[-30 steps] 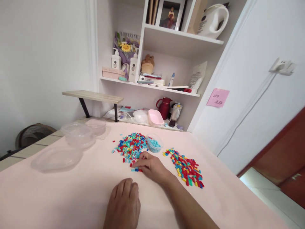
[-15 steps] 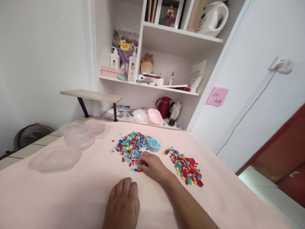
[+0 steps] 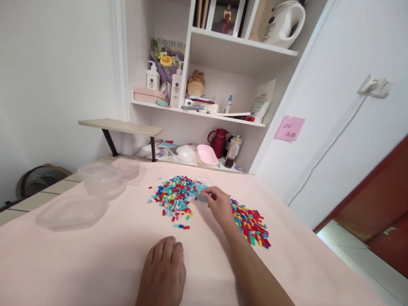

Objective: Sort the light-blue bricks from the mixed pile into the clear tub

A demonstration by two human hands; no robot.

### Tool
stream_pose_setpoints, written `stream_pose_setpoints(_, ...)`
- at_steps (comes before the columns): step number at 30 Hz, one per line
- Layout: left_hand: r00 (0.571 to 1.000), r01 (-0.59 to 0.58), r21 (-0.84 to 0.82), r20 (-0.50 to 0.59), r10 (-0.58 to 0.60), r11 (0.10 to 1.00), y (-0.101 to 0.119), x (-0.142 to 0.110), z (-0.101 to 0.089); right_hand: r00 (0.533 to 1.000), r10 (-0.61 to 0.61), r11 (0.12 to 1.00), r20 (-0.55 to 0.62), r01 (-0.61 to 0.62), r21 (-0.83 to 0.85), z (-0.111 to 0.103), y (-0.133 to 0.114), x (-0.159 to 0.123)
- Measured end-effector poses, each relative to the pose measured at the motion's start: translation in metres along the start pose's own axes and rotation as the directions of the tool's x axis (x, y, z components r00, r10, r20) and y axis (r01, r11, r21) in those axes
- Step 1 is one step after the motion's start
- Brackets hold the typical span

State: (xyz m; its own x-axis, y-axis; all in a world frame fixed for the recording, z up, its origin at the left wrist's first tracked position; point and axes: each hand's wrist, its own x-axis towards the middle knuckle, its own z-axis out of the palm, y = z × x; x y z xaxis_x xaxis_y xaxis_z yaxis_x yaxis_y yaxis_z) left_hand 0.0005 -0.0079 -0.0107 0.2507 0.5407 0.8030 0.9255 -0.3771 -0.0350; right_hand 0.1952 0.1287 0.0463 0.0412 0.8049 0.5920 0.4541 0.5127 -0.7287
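My right hand (image 3: 217,204) hovers over a small clear bowl (image 3: 201,187) of light-blue pieces, its fingers pinched together at the bowl's rim; what they hold is too small to make out. A mixed pile of coloured pieces (image 3: 174,196) lies left of the bowl, and a second pile (image 3: 251,221) lies to the right, partly hidden by my forearm. A few loose pieces (image 3: 181,226) lie near the front of the left pile. My left hand (image 3: 164,272) rests flat on the pale pink table (image 3: 79,263) with fingers together, holding nothing.
Clear plastic containers (image 3: 102,180) and a flat clear lid (image 3: 72,211) sit at the table's left. Behind stand white shelves (image 3: 223,114) with bottles, a red jug (image 3: 219,142), a pink dish (image 3: 207,155) and a wooden riser (image 3: 121,126). A pink note (image 3: 289,128) hangs on the wall.
My right hand left the loose pieces at the front of the left pile and moved up and right to the small bowl. The left hand stayed still.
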Motion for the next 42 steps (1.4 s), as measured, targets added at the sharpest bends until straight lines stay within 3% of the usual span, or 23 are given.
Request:
stream_pose_setpoints(3,1.000,-0.008,0.003,-0.010,0.008,1.000,0.000,-0.001,0.000,0.972,0.150,0.988,-0.179,-0.142,0.057,-0.007,0.008,0.007)
stream_pose_setpoints(6,1.000,-0.010,0.002,-0.010,0.010,1.000,0.000,-0.001,0.001,0.955,0.213,0.973,-0.205,-0.190,0.129,-0.011,0.010,0.007)
stream_pose_setpoints(10,1.000,-0.016,0.014,-0.009,0.017,1.000,0.000,-0.001,0.000,0.964,0.174,0.977,-0.201,-0.144,0.154,-0.012,0.006,0.002)
stream_pose_setpoints(14,1.000,0.002,-0.007,-0.011,-0.002,1.000,0.001,0.000,0.000,0.999,0.015,0.992,0.040,-0.020,0.127,-0.005,-0.006,-0.007)
stream_pose_setpoints(17,1.000,0.017,-0.011,0.001,-0.017,1.000,0.002,0.000,0.000,0.936,-0.184,0.983,0.299,0.183,0.030,0.006,-0.015,-0.017)
stream_pose_setpoints(19,1.000,0.016,-0.002,-0.001,-0.016,1.000,0.002,-0.001,0.000,0.879,-0.244,0.963,0.409,0.270,-0.006,0.014,-0.020,-0.024)
stream_pose_setpoints(25,1.000,0.010,0.004,0.004,-0.010,1.000,0.002,-0.002,0.001,0.818,-0.282,0.931,0.501,0.359,-0.062,0.021,-0.022,-0.031)
stream_pose_setpoints(30,1.000,0.014,0.000,0.001,-0.014,1.000,0.003,-0.002,0.000,0.736,-0.328,0.876,0.592,0.472,-0.102,0.026,-0.023,-0.031)
stream_pose_setpoints(32,1.000,0.017,-0.003,-0.003,-0.017,1.000,0.003,0.000,-0.002,0.729,-0.328,0.864,0.601,0.489,-0.121,0.030,-0.026,-0.033)
stream_pose_setpoints(35,1.000,0.014,-0.012,0.006,-0.014,1.000,0.003,0.001,-0.003,0.745,-0.345,0.874,0.571,0.477,-0.094,0.032,-0.030,-0.034)
stream_pose_setpoints(37,1.000,0.012,-0.013,0.006,-0.012,1.000,0.003,0.002,-0.003,0.796,-0.355,0.902,0.490,0.430,-0.045,0.030,-0.029,-0.032)
stream_pose_setpoints(39,1.000,0.014,-0.012,0.004,-0.013,1.000,0.004,0.001,-0.002,0.886,-0.314,0.942,0.341,0.337,-0.008,0.024,-0.024,-0.027)
stream_pose_setpoints(41,1.000,0.022,-0.014,0.010,-0.022,1.000,0.004,0.000,-0.002,0.972,-0.193,0.981,0.131,0.194,0.002,0.014,-0.016,-0.018)
stream_pose_setpoints(42,1.000,0.028,-0.015,0.014,-0.027,1.000,0.004,0.000,-0.001,0.994,-0.105,0.994,0.000,0.105,0.003,0.008,-0.012,-0.013)
